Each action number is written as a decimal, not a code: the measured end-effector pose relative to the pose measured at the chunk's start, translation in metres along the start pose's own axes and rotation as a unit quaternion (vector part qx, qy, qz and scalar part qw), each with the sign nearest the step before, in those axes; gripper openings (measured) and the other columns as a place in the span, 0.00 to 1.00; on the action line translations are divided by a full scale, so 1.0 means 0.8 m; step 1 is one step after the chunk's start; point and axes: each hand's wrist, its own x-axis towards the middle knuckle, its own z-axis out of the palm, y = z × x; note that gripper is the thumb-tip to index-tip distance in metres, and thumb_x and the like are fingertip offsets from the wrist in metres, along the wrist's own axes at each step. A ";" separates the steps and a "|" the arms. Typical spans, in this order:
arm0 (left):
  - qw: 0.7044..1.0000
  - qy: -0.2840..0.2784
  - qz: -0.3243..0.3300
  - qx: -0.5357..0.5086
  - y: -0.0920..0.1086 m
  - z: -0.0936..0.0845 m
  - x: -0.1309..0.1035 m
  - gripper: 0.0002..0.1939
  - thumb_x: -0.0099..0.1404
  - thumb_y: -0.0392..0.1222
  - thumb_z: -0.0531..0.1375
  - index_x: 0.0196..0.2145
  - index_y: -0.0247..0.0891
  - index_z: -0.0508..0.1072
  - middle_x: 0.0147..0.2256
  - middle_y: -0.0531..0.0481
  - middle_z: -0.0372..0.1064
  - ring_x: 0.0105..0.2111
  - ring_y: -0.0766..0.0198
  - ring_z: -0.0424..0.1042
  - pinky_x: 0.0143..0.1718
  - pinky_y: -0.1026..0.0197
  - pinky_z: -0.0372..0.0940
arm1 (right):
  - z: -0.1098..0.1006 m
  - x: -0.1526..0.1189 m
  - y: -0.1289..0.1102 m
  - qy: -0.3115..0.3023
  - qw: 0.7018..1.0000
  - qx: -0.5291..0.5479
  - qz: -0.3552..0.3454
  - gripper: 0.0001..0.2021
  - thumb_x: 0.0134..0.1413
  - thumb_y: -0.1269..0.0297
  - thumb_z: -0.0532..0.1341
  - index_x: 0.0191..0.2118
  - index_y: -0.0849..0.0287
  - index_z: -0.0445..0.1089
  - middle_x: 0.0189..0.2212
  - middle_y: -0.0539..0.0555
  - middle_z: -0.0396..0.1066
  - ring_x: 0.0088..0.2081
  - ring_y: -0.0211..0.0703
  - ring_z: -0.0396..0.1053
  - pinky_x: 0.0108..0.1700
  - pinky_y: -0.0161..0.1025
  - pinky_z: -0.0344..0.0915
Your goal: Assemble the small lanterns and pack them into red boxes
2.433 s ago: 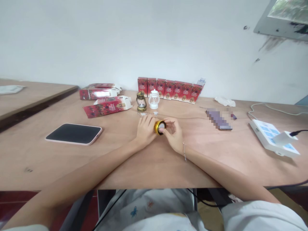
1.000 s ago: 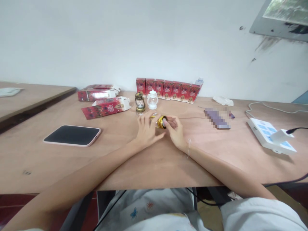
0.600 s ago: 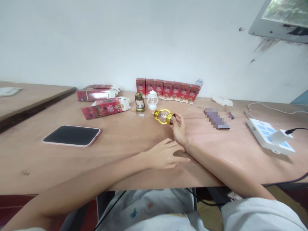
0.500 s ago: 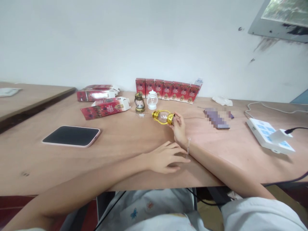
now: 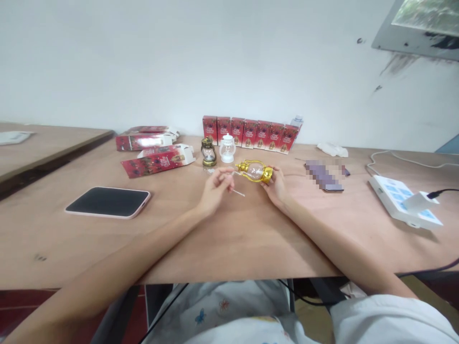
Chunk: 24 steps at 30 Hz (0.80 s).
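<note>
My right hand is closed round the base of a small gold lantern with a clear globe. The lantern lies on its side just above the table, its top pointing left. Close to that top, my left hand pinches a thin, pale, wire-like piece; one end sticks out below the fingers and another part shows near the lantern's top. Whether the piece touches the lantern I cannot tell. Beyond my hands, a bronze lantern and a white lantern stand upright.
Several red boxes stand in a row by the wall. Opened red cartons lie at the left, behind a phone. To the right are a purple packet, crumpled tissue and a white power strip.
My left hand has moved left and up from beside my right wrist, with the thin pale piece that was at that wrist now in its fingers. The gold lantern has shifted slightly right.
</note>
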 end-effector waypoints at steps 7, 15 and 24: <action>0.990 0.111 -0.059 -0.068 -0.005 -0.032 0.029 0.09 0.55 0.40 0.65 0.33 0.32 0.72 0.23 0.54 0.65 0.23 0.73 0.64 0.27 0.68 0.60 | -0.001 0.001 0.004 -0.010 1.000 -0.003 -0.017 0.15 0.38 0.57 0.66 0.28 0.56 0.60 0.26 0.45 0.68 0.30 0.37 0.68 0.32 0.34 0.64; 0.984 0.133 -0.094 -0.066 -0.019 -0.033 0.029 0.10 0.54 0.40 0.66 0.31 0.32 0.71 0.21 0.55 0.66 0.21 0.74 0.65 0.25 0.69 0.60 | 0.000 -0.007 0.010 0.006 0.995 -0.089 -0.040 0.13 0.41 0.61 0.63 0.35 0.54 0.63 0.31 0.46 0.67 0.32 0.36 0.70 0.38 0.38 0.68; 0.986 0.043 -0.162 -0.004 -0.024 -0.031 0.027 0.08 0.55 0.36 0.65 0.33 0.31 0.71 0.22 0.51 0.70 0.21 0.70 0.69 0.27 0.66 0.65 | 0.015 -0.041 0.020 -0.133 0.930 -0.317 -0.131 0.23 0.47 0.56 0.64 0.49 0.54 0.62 0.47 0.56 0.70 0.48 0.46 0.68 0.51 0.48 0.64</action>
